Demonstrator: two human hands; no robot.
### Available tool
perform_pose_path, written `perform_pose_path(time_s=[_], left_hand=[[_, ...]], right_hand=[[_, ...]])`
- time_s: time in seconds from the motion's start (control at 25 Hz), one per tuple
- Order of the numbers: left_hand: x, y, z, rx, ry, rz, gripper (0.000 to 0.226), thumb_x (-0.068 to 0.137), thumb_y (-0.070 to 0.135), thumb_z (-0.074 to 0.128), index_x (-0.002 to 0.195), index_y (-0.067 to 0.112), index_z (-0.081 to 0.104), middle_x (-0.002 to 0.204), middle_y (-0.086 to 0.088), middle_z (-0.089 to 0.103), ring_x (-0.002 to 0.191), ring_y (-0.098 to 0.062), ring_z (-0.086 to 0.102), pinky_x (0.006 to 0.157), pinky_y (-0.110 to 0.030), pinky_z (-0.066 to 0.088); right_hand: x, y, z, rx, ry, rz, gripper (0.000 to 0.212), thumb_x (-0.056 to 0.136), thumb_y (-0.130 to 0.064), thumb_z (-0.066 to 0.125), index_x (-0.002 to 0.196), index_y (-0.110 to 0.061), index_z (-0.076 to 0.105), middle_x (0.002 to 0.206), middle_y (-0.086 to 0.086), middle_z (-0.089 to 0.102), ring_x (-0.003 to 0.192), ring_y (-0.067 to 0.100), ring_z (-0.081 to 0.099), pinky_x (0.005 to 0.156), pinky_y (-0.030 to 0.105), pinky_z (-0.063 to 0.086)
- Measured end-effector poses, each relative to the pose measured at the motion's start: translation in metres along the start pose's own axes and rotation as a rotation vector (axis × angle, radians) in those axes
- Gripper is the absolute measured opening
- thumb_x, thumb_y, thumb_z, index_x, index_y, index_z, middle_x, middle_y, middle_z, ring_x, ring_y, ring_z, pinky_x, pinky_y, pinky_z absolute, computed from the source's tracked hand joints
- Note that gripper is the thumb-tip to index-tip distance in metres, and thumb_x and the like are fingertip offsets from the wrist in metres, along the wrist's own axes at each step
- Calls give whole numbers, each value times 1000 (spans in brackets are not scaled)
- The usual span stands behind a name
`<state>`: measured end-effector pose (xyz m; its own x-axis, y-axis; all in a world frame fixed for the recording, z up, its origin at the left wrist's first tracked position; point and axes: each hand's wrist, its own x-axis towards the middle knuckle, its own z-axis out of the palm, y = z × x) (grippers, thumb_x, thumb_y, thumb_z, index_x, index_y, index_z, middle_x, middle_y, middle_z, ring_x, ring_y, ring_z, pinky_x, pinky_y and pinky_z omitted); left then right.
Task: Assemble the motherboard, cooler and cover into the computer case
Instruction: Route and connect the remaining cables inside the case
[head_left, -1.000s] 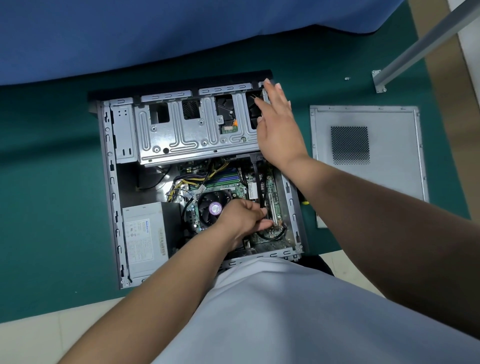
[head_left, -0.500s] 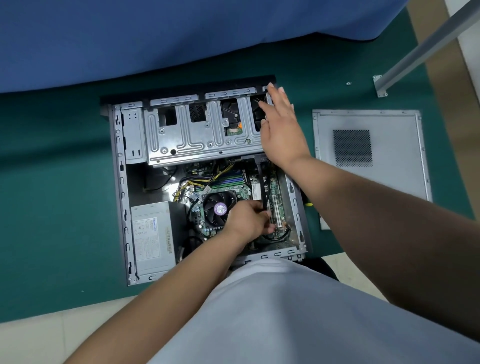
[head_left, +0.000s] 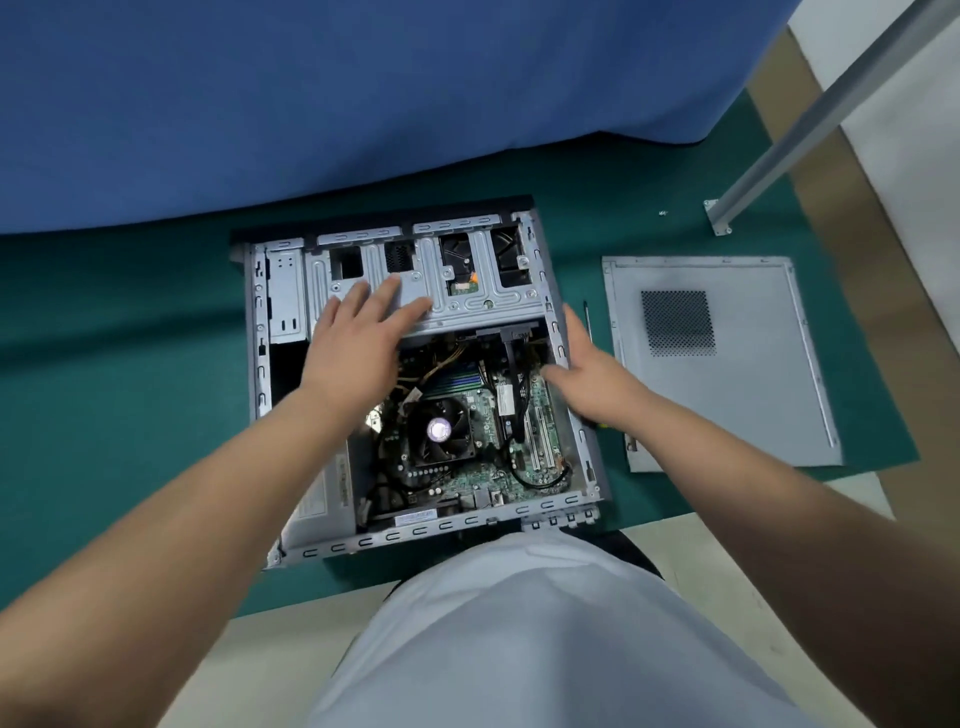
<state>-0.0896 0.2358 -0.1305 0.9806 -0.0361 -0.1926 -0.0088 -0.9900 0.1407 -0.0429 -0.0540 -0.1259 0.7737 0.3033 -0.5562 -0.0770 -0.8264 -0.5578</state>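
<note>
- Motherboard (head_left: 483, 415) sits inside the open computer case (head_left: 257, 374), flat on the case floor, with the cooler (head_left: 440, 429) on top of it near the middle; you appear to have those two steps done, though whether every screw and plug is home cannot be told from this angle.
- Cover (head_left: 737, 374) lies flat on the green mat (head_left: 104, 415) just to the right of the case, apart from it, so closing up is what remains for you.
- Your left hand (head_left: 358, 348) rests on the metal drive cage (head_left: 467, 291) at the far end of the case, fingers straight and spread, holding nothing.
- Your right hand (head_left: 592, 379) is at the case's right wall, thumb along the outside and fingers reaching in over the rim; the fingers look loose, and no grip on anything shows.
- Case is grey sheet metal with a slotted rim, lying on its side with the open face up; a power supply (head_left: 322, 499) sits in the near left corner, partly under your left forearm.
- Board is green, crossed by black and yellow cables (head_left: 511, 374); the fan has a pale round hub.
- Cover is a plain grey panel with a square patch of vent holes.
- Thin tool, probably a screwdriver (head_left: 587, 322), lies between case and cover, mostly hidden by your right hand.
</note>
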Motion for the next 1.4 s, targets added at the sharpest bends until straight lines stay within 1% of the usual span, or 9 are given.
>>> perform_pose_path(time_s=[0.12,0.24,0.8,0.88,0.96,1.04,1.12,1.24,1.4], left_hand=[[6,-10,2,106,31,49,89,90,-5,52,158,44,23,170,-3,21,154,-37,21,124,-56,21],[10,-18,6,218,49,98,91,92,-3,51,160,47,15,170,0,19,153,-36,23,122,-54,25],[81,-17,-16,147,-44,85,101,90,-11,51,158,53,12,171,7,11,157,-29,15,123,-53,27],[85,-17,-13,136,-7,79,96,91,-8,52,158,51,18,171,6,16,156,-31,17,123,-54,27],[82,-15,-5,93,50,64,88,91,-4,54,157,47,27,169,3,22,155,-33,20,124,-57,22],[78,-11,4,14,79,46,80,92,4,56,157,43,30,169,2,22,156,-34,17,125,-60,11],[76,-8,11,-33,78,27,76,94,15,56,158,44,26,171,3,15,158,-33,10,126,-60,2],[76,-11,14,-28,51,16,79,95,30,58,159,47,16,171,6,4,159,-29,0,126,-57,-4],[76,-14,17,26,1,34,82,96,58,49,159,50,-3,170,7,-13,157,-24,-14,125,-55,-9]], right_hand=[[-9,-3,8,38,69,26,82,98,-24,55,162,-31,4,125,3,64,81,16,67,69,28,50],[-13,-7,21,159,187,37,74,96,-8,53,158,-28,19,93,-11,60,68,10,61,54,22,41],[40,-14,-12,253,283,23,72,88,6,44,152,-25,32,104,2,65,79,17,65,58,26,48],[48,-12,-18,234,194,18,70,95,-4,48,156,-30,25,112,-4,64,83,15,65,67,26,51],[50,2,-28,316,68,14,65,102,-36,54,159,-35,22,143,-13,52,110,7,57,99,29,45],[48,26,-36,410,105,83,63,100,-64,45,154,-31,39,152,-15,46,123,4,50,111,35,39],[45,54,-31,248,214,208,48,104,-50,48,141,-20,53,139,-1,59,113,13,59,99,37,51],[46,83,-3,-55,82,397,39,98,-8,52,137,-9,50,131,14,55,110,31,60,96,43,53],[66,85,1,-129,121,405,21,94,1,47,111,-9,54,113,15,62,90,30,59,74,34,49]])
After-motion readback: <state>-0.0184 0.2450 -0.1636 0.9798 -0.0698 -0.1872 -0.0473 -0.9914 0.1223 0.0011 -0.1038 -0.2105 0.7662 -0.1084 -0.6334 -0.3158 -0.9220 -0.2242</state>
